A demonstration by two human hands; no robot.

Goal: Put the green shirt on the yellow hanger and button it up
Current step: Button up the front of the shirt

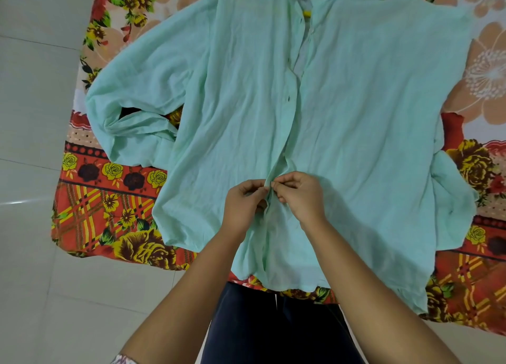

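Note:
A pale green shirt (342,111) lies spread front-up on a floral cloth, collar away from me. A small piece of the yellow hanger (307,14) shows through the open neck; the rest is hidden inside the shirt. The front placket is parted near the neck and closed lower down. My left hand (242,203) and my right hand (299,196) meet at the placket low on the shirt, each pinching one edge of the fabric between thumb and fingers. The button there is hidden by my fingertips.
The red, orange and yellow floral cloth (115,207) covers the surface under the shirt. Pale floor tiles (30,117) lie to the left. My dark trousers (273,325) are at the cloth's near edge. The left sleeve (131,122) is folded under.

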